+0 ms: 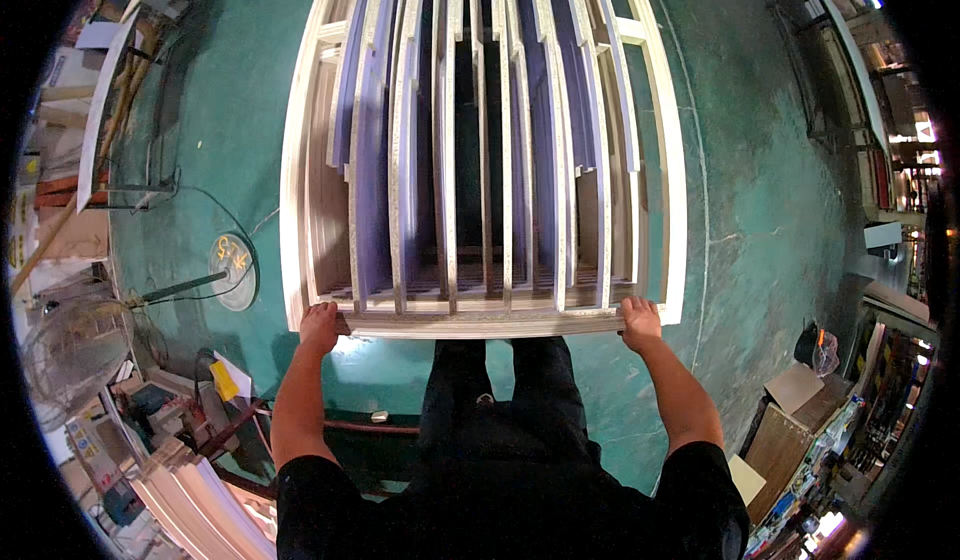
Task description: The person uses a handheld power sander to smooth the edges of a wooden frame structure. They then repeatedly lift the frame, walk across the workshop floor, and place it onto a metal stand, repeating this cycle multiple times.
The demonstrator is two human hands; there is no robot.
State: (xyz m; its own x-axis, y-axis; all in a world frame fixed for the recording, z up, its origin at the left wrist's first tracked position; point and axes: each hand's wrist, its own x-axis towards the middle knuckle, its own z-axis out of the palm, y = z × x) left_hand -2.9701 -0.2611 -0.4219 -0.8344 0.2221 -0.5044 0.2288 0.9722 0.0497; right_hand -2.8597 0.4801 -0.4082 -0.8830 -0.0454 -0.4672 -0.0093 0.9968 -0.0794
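A tall stack of pale wooden frames [665,210] stands in front of me, with long upright slats running away from me and bluish-purple surfaces [372,210] between them. At the stack's near left corner, my left hand [319,328] is closed over the end of the near crossbar [480,326]. My right hand [641,322] grips the same bar by the right corner, fingers curled over its top. Both arms reach forward, spread about as wide as the stack. The undersides of the fingers are hidden.
A pedestal fan [75,360] with a round base [233,270] is on the green floor [745,250] at left, its cable looping nearby. Boards [200,500] are stacked at lower left. A cluttered bench [790,450] lies at lower right.
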